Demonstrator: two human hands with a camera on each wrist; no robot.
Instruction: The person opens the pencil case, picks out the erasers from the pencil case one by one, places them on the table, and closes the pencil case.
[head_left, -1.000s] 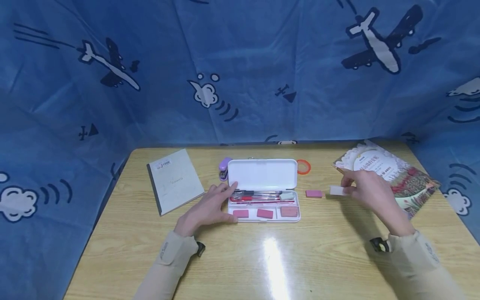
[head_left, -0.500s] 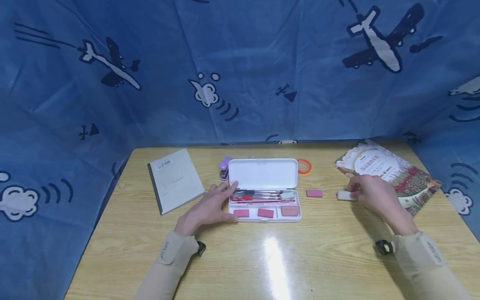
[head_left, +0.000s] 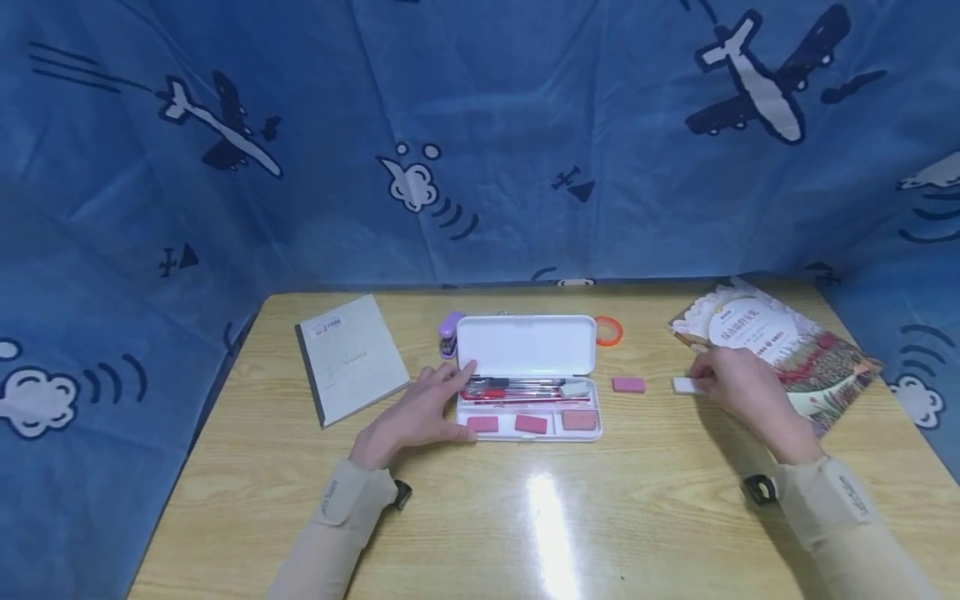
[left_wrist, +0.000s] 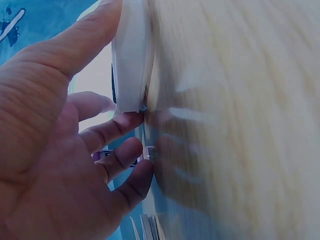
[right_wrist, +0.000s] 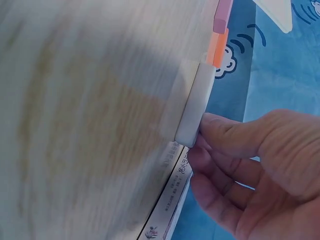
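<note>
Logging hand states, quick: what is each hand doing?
Left hand: open, resting against the pencil case.
Right hand: pinching the white eraser.

L hand [head_left: 420,408] flat, fingers spread, R hand [head_left: 738,385] fingertips pinching

Light: even and fairly bright, from overhead.
Glare: a white streak on the glossy surface [head_left: 551,533], nearer the viewer than either hand.
Shadows: soft and faint under the left hand [head_left: 420,412] and right hand [head_left: 738,390].
Blur: both wrist views smear the wood grain.
Edges: the head view bows outward at its borders.
</note>
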